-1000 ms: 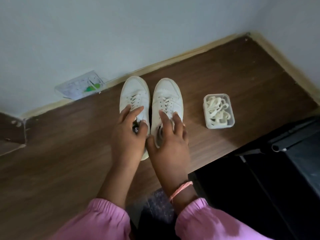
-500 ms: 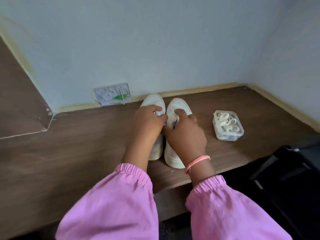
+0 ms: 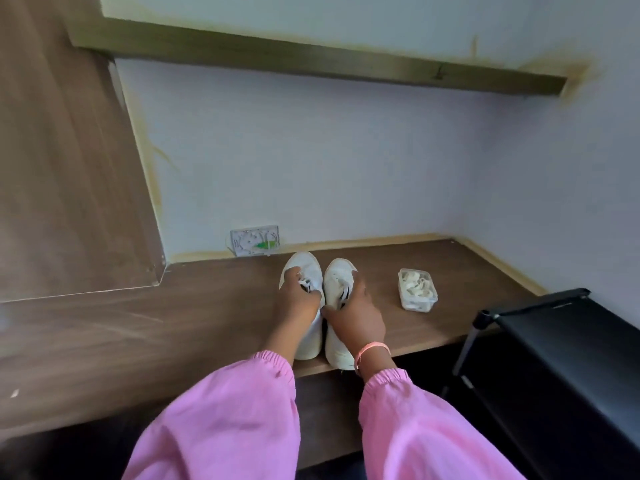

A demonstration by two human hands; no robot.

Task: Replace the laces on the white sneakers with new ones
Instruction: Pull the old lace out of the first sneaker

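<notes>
While both hands work at the laced throats, the pair of white sneakers sits side by side on the brown worktop (image 3: 214, 317), toes toward the wall. Left sneaker (image 3: 304, 271): left hand (image 3: 297, 299) on top, fingers curled into the lace area, apparently pinching lace. Right sneaker (image 3: 337, 275): right hand (image 3: 356, 315) over the tongue, fingers curled on the laces; exact grip cannot be told. Clear container (image 3: 417, 291) of new laces (image 3: 415, 285): near the right sneaker, apart from it. Handling, judged: shoes light, uppers pliable; laces soft, limp, prone to snag in eyelets. Best hold: pinch each lace near its tip or at a crossing, steadying the shoe by its collar.
</notes>
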